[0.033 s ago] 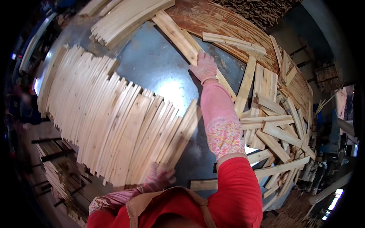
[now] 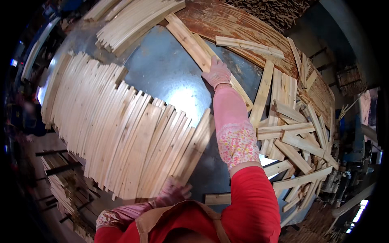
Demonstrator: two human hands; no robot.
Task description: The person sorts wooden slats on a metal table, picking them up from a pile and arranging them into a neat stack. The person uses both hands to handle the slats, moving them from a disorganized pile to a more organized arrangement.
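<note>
a: right hand (image 2: 217,73)?
b: flat, fingers spread on a long slat (image 2: 193,42) far across the desk (image 2: 170,77), nothing gripped.
a: left hand (image 2: 172,193)?
b: at the near ends of the fanned slats (image 2: 121,129); grip unclear.

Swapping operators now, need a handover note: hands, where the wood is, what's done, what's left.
Right hand: gloved, stretched out, resting on a long slat that lies across the blue metal table; grip not clear.
Left hand: gloved, at the near end of the row of slats, touching the last ones.
Done: a long row of slats is lined up side by side on the left of the table.
Left: a loose pile of slats on the right lies unsorted; another bundle sits at the far edge.
</note>
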